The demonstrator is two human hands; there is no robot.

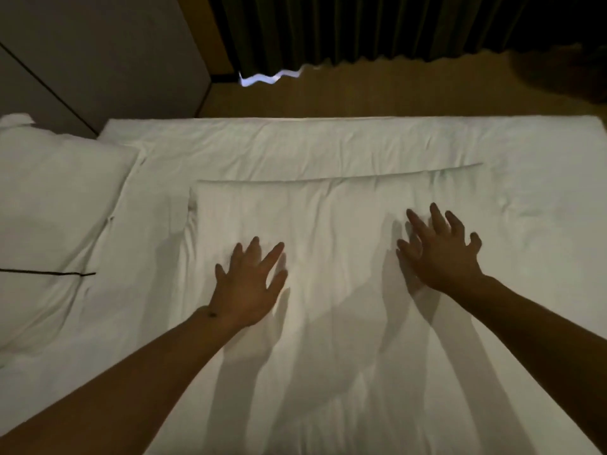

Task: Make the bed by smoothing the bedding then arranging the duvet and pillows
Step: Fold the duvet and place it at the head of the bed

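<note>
Dim room, white duvet (328,198) on bed: left hand (248,284) and right hand (440,254) press flat, fingers spread wide, smoothing step; next likely pillow (56,192) placement.

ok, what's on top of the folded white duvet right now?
Both bare hands: the left hand and right hand, fingers spread, on the folded white duvet. The rumpled white pillow lies beside it, not on it. Whatever is beneath the duvet is covered.
</note>
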